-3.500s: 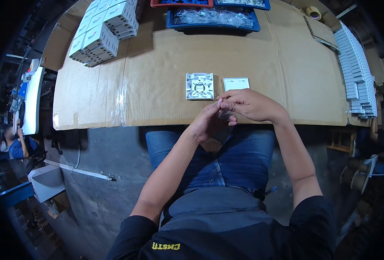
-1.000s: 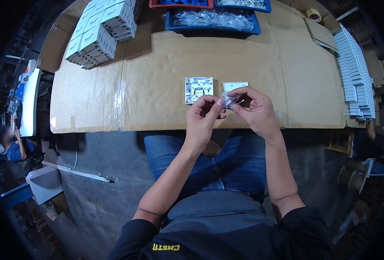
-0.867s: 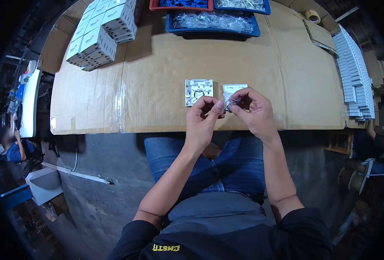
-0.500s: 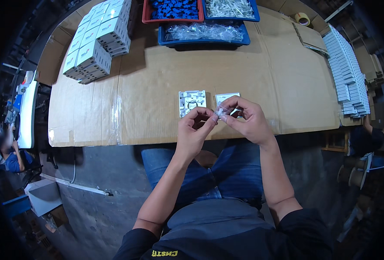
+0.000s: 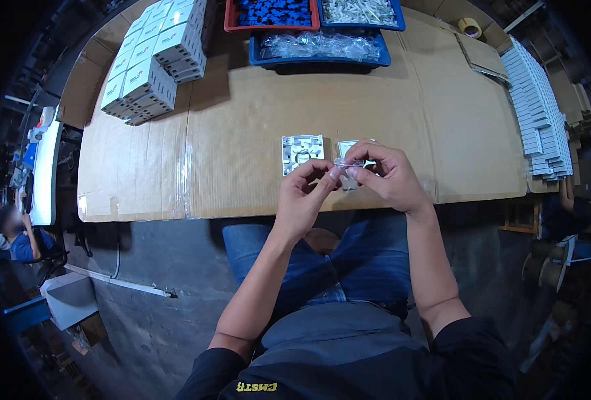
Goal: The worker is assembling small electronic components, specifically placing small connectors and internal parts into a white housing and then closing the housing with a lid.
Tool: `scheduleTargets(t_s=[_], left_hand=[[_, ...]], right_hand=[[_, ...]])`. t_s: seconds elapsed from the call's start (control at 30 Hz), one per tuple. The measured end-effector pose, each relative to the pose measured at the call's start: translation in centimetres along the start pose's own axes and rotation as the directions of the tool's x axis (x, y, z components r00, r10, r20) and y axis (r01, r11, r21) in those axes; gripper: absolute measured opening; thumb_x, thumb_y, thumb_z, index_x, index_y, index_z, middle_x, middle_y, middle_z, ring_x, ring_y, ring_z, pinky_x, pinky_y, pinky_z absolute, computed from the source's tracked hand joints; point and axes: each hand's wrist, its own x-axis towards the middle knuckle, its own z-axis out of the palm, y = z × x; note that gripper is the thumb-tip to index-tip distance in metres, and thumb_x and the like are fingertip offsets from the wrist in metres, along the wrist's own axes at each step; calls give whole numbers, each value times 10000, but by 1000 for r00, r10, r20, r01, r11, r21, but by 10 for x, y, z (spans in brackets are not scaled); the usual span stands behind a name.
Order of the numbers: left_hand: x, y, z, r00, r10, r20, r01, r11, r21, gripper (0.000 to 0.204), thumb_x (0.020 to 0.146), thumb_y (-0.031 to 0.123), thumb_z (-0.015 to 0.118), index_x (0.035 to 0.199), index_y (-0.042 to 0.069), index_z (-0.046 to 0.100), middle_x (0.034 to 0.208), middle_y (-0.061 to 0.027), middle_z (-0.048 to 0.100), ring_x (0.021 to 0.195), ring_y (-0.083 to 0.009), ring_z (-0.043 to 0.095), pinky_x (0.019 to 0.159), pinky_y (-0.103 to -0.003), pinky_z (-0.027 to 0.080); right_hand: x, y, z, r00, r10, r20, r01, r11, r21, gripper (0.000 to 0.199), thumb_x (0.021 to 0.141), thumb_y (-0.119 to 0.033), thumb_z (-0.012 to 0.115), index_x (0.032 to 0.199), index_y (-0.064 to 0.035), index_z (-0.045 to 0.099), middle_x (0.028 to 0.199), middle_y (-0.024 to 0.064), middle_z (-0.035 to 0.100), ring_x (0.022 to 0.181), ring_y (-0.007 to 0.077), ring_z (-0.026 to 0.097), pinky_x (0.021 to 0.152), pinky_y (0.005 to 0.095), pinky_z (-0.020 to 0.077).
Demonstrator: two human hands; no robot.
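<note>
Between the fingertips of both hands, near the table's front edge, is a small clear plastic bag (image 5: pixel 349 171); what is inside it is too small to make out. My left hand (image 5: pixel 302 197) pinches its left side, and my right hand (image 5: pixel 392 179) pinches the other side. Just beyond my left fingers a square white plastic box base (image 5: pixel 302 145) lies with its inner fittings showing. A second flat white piece (image 5: pixel 347 145) lies to its right, partly hidden by my right hand.
Cardboard (image 5: pixel 242 120) covers the table. White boxes (image 5: pixel 142 77) are stacked at the far left. Beyond the hands sit a red bin of blue parts (image 5: pixel 269 29), a blue bin of clear bags (image 5: pixel 315 65) and another of whitish parts. At right stand stacked white pieces (image 5: pixel 535 107) and a tape roll (image 5: pixel 469 27).
The clear bag now appears stretched between my fingertips and hangs lower, where before it was bunched up. The whole view has shifted slightly.
</note>
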Motion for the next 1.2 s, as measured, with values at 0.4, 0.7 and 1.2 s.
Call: scheduleTargets(t_s=[0.4, 0.7, 1.2], left_hand=[[2, 11, -5, 999, -45, 7, 46, 998, -54, 132, 1003, 75, 707, 1098, -5, 663, 970, -75, 736, 902, -146, 727, 823, -303, 615], [0, 10, 3, 999, 28, -19, -30, 997, -65, 129, 1030, 121, 682, 1071, 6, 643, 936, -51, 712, 867, -108, 696, 819, -276, 590], [-3, 4, 18, 990, 109, -88, -104, 993, 59, 141, 1038, 133, 684, 1096, 11, 644, 944, -21, 691, 850, -73, 654, 769, -226, 529]], right_hand=[[6, -8, -5, 995, 44, 86, -37, 996, -82, 153, 942, -83, 736, 1080, -19, 727, 957, 24, 725, 886, 89, 667, 795, 262, 542], [6, -8, -7, 991, 63, 117, -66, 997, 29, 167, 936, -9, 732, 1102, 1, 717, 938, 35, 726, 878, 92, 674, 808, 261, 553], [29, -30, -34, 888, 179, 423, -84, 968, -235, 183, 921, -89, 759, 1081, -4, 741, 920, 26, 701, 851, 104, 641, 774, 276, 545]])
